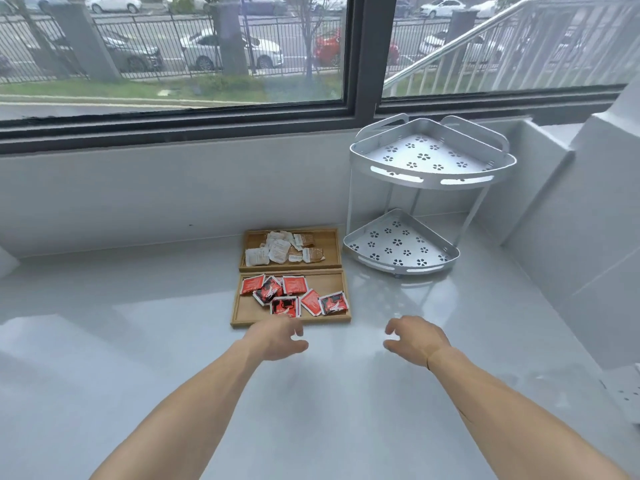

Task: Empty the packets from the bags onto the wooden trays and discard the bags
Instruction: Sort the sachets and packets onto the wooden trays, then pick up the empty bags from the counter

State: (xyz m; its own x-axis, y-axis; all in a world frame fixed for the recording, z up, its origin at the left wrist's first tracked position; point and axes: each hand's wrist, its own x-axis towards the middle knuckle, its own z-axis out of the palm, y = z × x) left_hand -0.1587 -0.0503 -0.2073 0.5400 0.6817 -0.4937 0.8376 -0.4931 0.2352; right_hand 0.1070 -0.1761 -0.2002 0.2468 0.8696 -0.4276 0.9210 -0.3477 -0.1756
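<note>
Two wooden trays lie side by side on the grey counter. The far tray (331, 241) holds several white and brown packets (278, 251). The near tray (251, 311) holds several red and black packets (294, 294). My left hand (277, 337) hovers just in front of the near tray's front edge, fingers apart and empty. My right hand (414, 339) hovers over bare counter to the right of it, fingers loosely curled and empty. No bag shows in this view.
A white two-tier corner rack (429, 174) with flower-shaped holes stands right of the trays, against the back wall. A large window runs behind the counter. A white wall block (588, 220) rises at the right, and a white perforated object (627, 400) pokes in at the right edge.
</note>
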